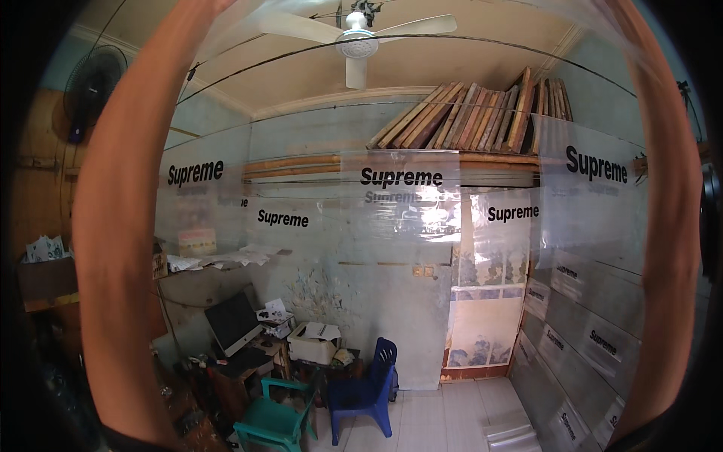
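Both my arms reach up past the picture's upper edge. My left forearm (120, 248) rises along the left side and my right forearm (670, 248) along the right; the hands themselves are cut off at the top. Blurred clear plastic (245, 30) shows beside the top of each arm, but how it is held cannot be seen. Ahead, clear plastic sheets with black lettering hang from thin lines, among them a middle sheet (399, 215), a left sheet (197, 192) and a right sheet (591, 200).
A dark overhead line (452, 36) crosses below a ceiling fan (357, 45). Wooden frames (482, 113) lean on a high bamboo shelf (301, 167). Below stand a green chair (275, 418), a blue chair (361, 395), a computer (232, 324) and a printer (312, 348). More printed sheets (602, 350) line the right side.
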`<state>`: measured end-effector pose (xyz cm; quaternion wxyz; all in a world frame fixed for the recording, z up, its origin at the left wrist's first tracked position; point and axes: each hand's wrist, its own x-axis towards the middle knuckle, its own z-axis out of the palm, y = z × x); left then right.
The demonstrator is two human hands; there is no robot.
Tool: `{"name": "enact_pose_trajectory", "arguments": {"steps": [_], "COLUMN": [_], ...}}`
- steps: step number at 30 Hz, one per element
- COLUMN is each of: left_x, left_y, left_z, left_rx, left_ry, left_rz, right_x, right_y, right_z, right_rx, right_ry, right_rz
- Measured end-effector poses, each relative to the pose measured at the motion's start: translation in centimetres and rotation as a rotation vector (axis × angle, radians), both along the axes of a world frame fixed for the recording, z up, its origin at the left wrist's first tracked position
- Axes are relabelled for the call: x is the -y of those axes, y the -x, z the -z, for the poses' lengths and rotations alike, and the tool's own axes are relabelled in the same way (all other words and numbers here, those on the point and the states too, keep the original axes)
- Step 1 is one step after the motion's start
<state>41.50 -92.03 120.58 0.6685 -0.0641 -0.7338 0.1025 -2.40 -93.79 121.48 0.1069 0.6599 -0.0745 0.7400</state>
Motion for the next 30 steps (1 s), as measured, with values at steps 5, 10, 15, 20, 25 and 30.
{"name": "enact_pose_trajectory", "arguments": {"steps": [5,10,15,20,25,30], "left_x": [2.3,4.9,7.1,9.1,9.9,10.2], "left_y": [-0.4,-1.6,-2.7,-4.0,-3.9,-3.9], "left_z": [-4.7,-6.6,-7.5,-8.6,-7.7,-6.2], "left_rx": [0.105,0.177,0.217,0.254,0.455,0.087], "left_ry": [-0.097,-0.214,-0.299,-0.367,-0.229,-0.591], "left_rz": [0.080,0.144,0.160,0.149,0.032,0.190], "right_x": [1.2,2.4,3.0,3.7,3.7,4.3], "right_y": [-2.3,-3.3,-3.8,-4.0,-3.9,-3.9], "right_z": [-5.4,-8.2,-8.9,-8.6,-7.8,-7.6], "right_rx": [-0.072,-0.121,-0.137,-0.156,-0.167,-0.189], "right_ry": [-0.168,-0.298,-0.361,-0.391,-0.414,-0.428], "right_rz": [-0.010,0.003,0.031,0.051,0.073,0.090]}}
